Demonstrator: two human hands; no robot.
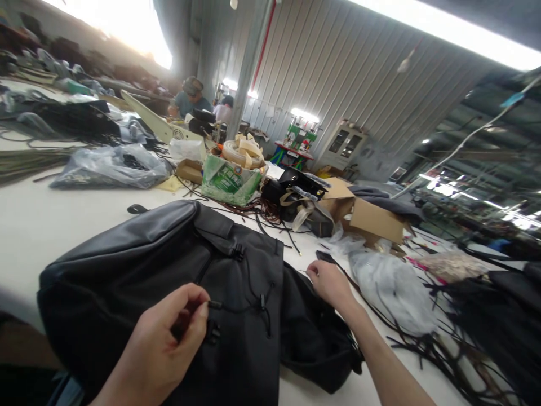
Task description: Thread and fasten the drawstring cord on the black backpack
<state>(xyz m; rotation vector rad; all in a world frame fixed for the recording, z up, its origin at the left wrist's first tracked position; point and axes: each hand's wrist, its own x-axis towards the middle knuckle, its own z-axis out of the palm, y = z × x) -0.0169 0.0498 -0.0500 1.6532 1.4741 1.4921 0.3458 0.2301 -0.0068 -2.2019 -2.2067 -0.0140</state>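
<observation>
A black backpack [139, 265] lies flat on the white table [46, 220] right in front of me. My left hand [169, 338] rests on its front flap, fingers pinched shut on the end of a thin black drawstring cord [236, 307] that runs across the flap to a small cord lock. My right hand [329, 282] reaches out past the bag's right edge, fingers curled down on the table beside a loose black strap [333, 262]. Whether it grips anything is hidden.
A green carton of webbing rolls [230, 177], a plastic bag of parts [112, 166], cardboard boxes [372, 217], black bags and tangled cords [443, 344] crowd the table beyond and to the right. Other people [190, 98] work at the far end.
</observation>
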